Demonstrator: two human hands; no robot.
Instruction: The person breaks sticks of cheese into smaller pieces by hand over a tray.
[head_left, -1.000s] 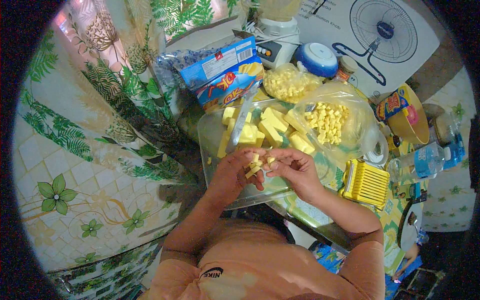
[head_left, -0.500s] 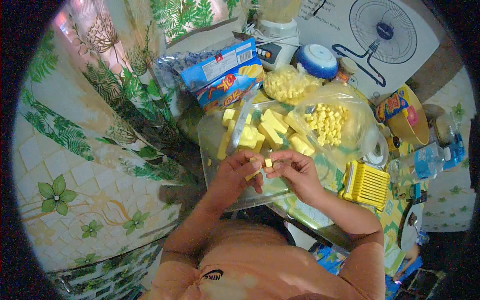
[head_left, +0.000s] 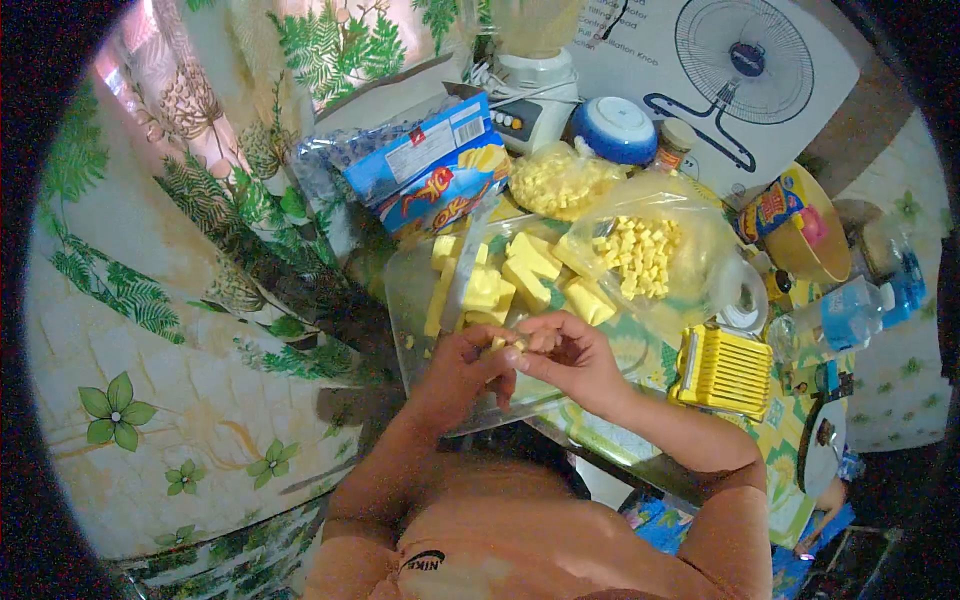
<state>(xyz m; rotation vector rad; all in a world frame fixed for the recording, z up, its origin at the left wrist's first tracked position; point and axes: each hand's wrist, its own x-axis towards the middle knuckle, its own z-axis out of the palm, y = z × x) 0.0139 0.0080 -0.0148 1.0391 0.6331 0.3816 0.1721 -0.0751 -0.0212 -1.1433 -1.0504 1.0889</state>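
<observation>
My left hand [head_left: 462, 365] pinches a small yellow piece [head_left: 507, 344], which looks like cheese. From the other side, the closed fingertips of my right hand [head_left: 568, 362] meet it, partly hiding it. Both hands are over the near part of a clear plastic tray [head_left: 398, 300]. Larger yellow blocks [head_left: 487, 290] lie in the tray just beyond my fingers. A knife [head_left: 465, 270] slants across these blocks, its lower end close to my left hand; its handle cannot be made out. Right of the blocks, an open clear plastic bag [head_left: 700, 250] holds many small yellow cubes [head_left: 640, 255].
Behind the tray are a blue box [head_left: 440, 185], another bag of yellow pieces [head_left: 565, 180], a blue bowl [head_left: 615, 130] and a blender [head_left: 535, 95]. To the right are a yellow slicer [head_left: 722, 372], a tape roll [head_left: 740, 300], a tub [head_left: 815, 225] and a water bottle [head_left: 850, 318].
My hands have come together, my right fingers moving left with the small yellow cube against my left fingertips. The whole view has shifted slightly.
</observation>
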